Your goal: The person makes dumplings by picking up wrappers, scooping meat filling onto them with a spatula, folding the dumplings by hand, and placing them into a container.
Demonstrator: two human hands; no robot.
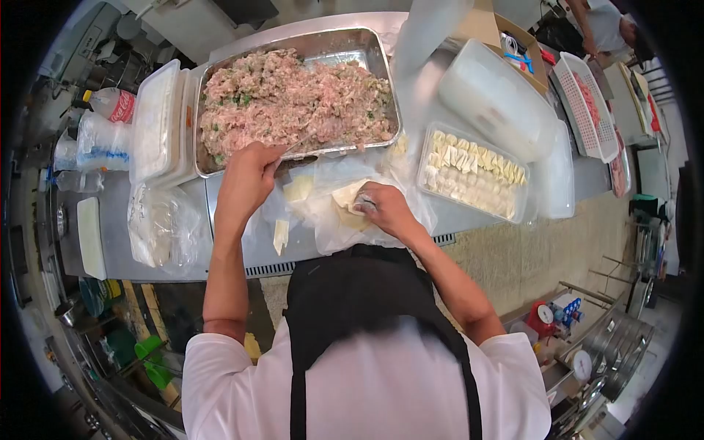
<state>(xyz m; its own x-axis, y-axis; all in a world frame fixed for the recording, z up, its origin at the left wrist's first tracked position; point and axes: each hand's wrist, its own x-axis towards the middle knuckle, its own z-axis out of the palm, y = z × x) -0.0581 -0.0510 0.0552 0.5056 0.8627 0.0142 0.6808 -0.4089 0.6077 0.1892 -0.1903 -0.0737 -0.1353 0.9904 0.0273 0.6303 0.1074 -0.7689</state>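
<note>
My left hand [253, 176] is closed at the front rim of a steel tray [392, 88]. It grips what looks like a thin flat tool, whose tip points right to the meat; its exact kind is hard to make out. Minced meat with green bits [293, 99] fills most of that tray. My right hand [385, 209] is closed on the edge of a pale dough wrapper [346, 196], above a crumpled clear plastic bag [330, 231]. Part of the wrapper is hidden by the fingers. Other wrapper pieces [281, 236] lie to the left.
Right of the bag stands a clear container [424, 180] with rows of folded dumplings [473, 165]. Translucent lids or boxes [499, 99] lie behind it. Stacked plastic tubs [155, 121] and a plastic bag [161, 227] are at left. A person [609, 26] stands far right, by a white basket [583, 106].
</note>
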